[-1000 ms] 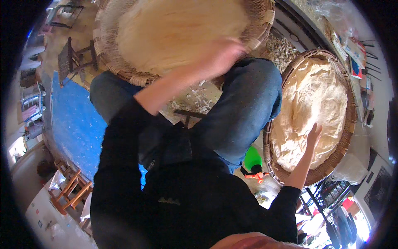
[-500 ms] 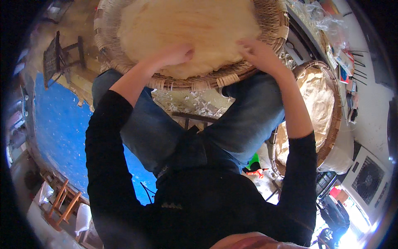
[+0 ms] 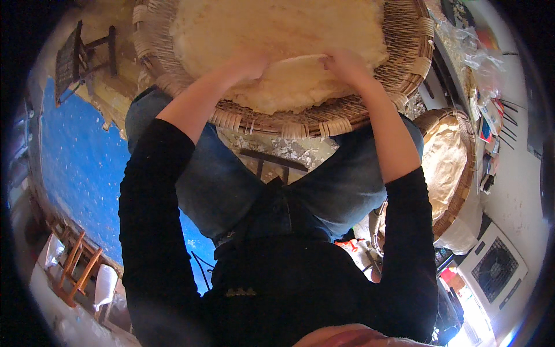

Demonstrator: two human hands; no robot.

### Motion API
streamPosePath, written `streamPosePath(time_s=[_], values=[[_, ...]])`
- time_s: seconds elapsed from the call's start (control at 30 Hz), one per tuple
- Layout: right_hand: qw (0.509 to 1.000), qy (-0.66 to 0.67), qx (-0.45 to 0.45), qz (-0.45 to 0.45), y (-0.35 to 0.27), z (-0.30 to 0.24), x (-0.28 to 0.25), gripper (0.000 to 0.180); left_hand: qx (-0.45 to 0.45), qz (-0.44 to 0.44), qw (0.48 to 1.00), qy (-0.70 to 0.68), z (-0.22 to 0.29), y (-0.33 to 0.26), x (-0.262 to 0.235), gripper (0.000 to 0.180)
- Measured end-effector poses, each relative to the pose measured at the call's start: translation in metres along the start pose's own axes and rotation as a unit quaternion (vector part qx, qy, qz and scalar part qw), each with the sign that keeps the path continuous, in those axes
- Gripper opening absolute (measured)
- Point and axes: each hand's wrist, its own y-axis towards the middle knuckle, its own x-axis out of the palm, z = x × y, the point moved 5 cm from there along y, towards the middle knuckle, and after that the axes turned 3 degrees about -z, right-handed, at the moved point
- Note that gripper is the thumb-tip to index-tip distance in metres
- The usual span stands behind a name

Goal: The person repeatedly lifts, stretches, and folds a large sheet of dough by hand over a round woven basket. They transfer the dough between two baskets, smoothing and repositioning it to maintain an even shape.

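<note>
A wide round wicker basket (image 3: 295, 126) rests across my knees at the top of the head view. A pale cream, soft-looking sheet (image 3: 277, 26) lies spread in it, its near edge ragged. I cannot tell what the sheet is made of. My left hand (image 3: 248, 65) and my right hand (image 3: 346, 66) are both closed on the sheet, a short way in from its near edge. Between them a fold of it is pulled up in a taut, light ridge. The fingertips of my left hand are partly hidden.
To the right stands a second wicker basket (image 3: 462, 202) lined with crinkled tan material. A small dark chair (image 3: 87, 55) is at the upper left beside a blue floor area (image 3: 81, 173). A wooden bar (image 3: 273, 159) lies between my legs, near white scraps on the floor.
My hands have closed on the sheet and raised a fold between them; before, they hovered over it with fingers curled. The basket appears shifted slightly right and nearer in view.
</note>
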Motion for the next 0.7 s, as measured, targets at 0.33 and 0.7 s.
streamPosePath(time_s=[0.33, 0.7], values=[[0.982, -0.077, -0.014, -0.174, 0.003, 0.019, 0.002, 0.036, -0.015, 0.263, 0.935, -0.237, -0.021, -0.012, -0.044, 0.032], [0.99, 0.103, -0.02, 0.095, 0.004, 0.016, -0.029, 0.027, -0.079, 0.119, 0.99, 0.023, -0.025, -0.012, -0.017, 0.026]])
